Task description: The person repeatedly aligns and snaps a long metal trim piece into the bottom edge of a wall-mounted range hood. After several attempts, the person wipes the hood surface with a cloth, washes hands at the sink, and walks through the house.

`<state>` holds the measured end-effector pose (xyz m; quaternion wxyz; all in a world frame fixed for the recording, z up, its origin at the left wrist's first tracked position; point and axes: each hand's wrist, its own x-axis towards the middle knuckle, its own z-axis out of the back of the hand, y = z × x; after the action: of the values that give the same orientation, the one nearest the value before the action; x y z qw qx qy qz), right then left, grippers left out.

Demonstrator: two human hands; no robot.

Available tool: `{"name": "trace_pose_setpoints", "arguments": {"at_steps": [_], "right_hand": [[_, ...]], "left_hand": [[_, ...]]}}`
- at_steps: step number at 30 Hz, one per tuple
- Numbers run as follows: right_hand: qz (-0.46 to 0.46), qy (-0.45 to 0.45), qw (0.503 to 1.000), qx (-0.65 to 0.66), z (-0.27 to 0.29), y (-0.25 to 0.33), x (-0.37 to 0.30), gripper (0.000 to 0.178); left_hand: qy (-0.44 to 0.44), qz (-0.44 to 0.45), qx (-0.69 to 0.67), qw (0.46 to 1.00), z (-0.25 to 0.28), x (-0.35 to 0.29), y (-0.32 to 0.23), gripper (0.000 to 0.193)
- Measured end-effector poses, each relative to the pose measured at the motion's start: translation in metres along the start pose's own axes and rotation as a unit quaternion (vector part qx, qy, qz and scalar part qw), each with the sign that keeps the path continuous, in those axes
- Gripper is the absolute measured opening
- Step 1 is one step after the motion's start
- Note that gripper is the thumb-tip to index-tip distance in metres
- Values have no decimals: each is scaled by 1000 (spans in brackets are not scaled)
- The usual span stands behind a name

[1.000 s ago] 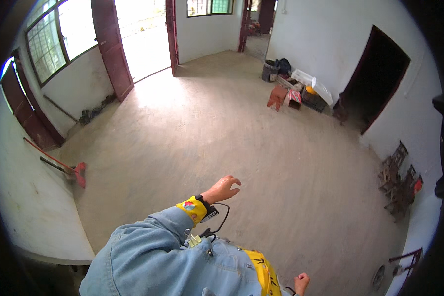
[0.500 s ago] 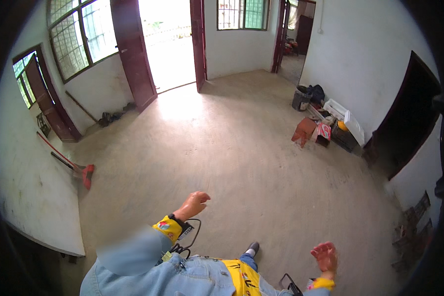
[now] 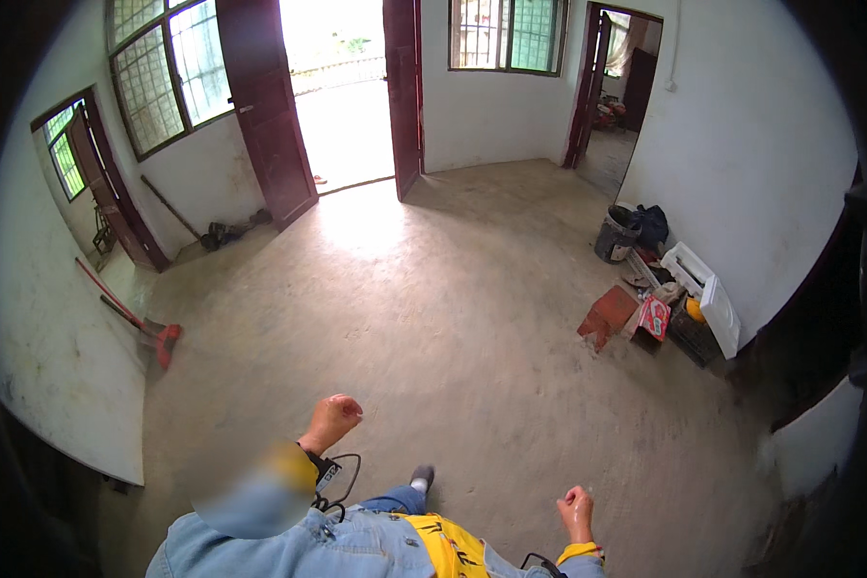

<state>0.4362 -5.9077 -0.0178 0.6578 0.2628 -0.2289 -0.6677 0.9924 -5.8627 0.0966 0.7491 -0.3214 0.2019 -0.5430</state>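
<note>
My left hand (image 3: 333,422) hangs in front of my body above the concrete floor (image 3: 433,366), its fingers curled in and nothing visible in them. Lower and to the right, my right hand (image 3: 576,515) is closed into a loose fist, also with no object showing. Neither hand touches anything. Yellow cuffs and black wrist straps with cables sit at my wrists, below light blue sleeves. One of my feet (image 3: 422,477), in a dark shoe, shows below and between the hands.
A red broom (image 3: 167,342) leans by the left wall. Ahead stands an open dark red double door (image 3: 270,116). Along the right wall are a black bucket (image 3: 617,233), a reddish-brown box (image 3: 609,316), a red-and-white carton (image 3: 652,321) and white foam pieces (image 3: 718,313). A dark doorway is at far right.
The view has moved forward, so the things by the right wall look nearer. Both hands have shifted left in view. My right hand has gone from spread fingers to a loose fist; the left fingers curl more.
</note>
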Motion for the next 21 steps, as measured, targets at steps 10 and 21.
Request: {"name": "trace_pose_setpoints", "arguments": {"at_steps": [10, 21], "right_hand": [[177, -44, 983, 21, 88, 166, 276, 22], [63, 321, 743, 583, 161, 189, 453, 41]], "left_hand": [[4, -34, -7, 999, -82, 288, -37, 20], [265, -46, -323, 907, -118, 491, -147, 30]]}}
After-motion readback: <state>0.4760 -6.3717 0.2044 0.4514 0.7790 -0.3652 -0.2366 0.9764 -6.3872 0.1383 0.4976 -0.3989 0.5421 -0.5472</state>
